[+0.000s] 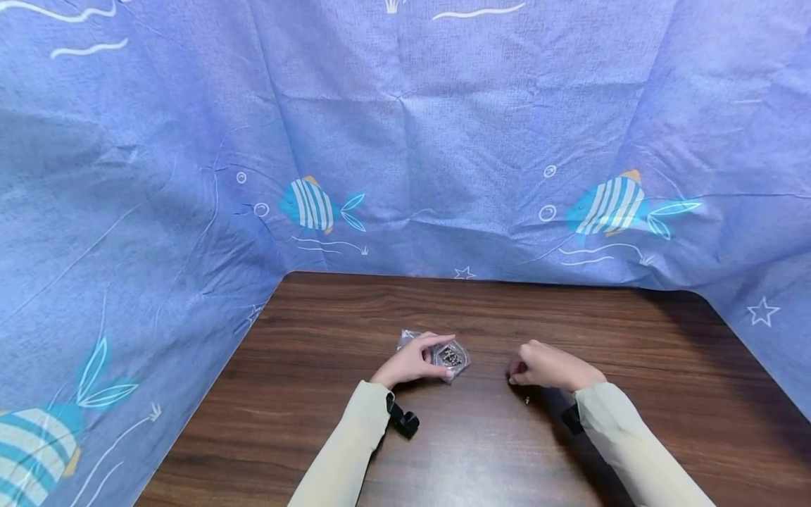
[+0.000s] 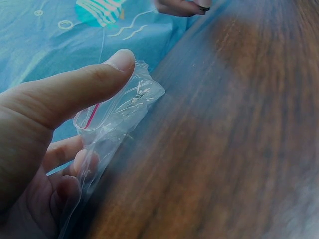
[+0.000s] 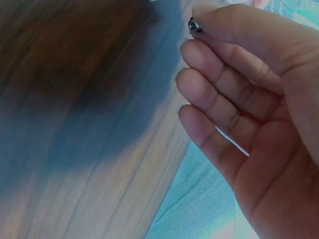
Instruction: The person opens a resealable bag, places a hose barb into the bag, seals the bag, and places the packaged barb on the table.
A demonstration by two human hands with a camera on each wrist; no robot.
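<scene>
A clear zip bag [image 1: 460, 347] with several small dark metal pieces in it lies on the table. My left hand [image 1: 415, 359] grips this bag at its side, thumb on one edge and fingers round the other. In the left wrist view a pink seal line runs along the bag [image 2: 112, 122] under the thumb. To the right, just over the table, my right hand [image 1: 552, 366] pinches a small shiny metal piece, perhaps a screw [image 3: 194, 25], between thumb and forefinger; the other fingers are loosely bent. A tiny brass-coloured piece [image 1: 527, 400] lies on the table below the right hand.
The dark wood-grain table [image 1: 329, 436] ends at a blue cloth [image 1: 469, 155] with fish prints, which hangs behind it and on both sides. Each wrist wears a black strap camera, such as the left wrist camera [image 1: 405, 422].
</scene>
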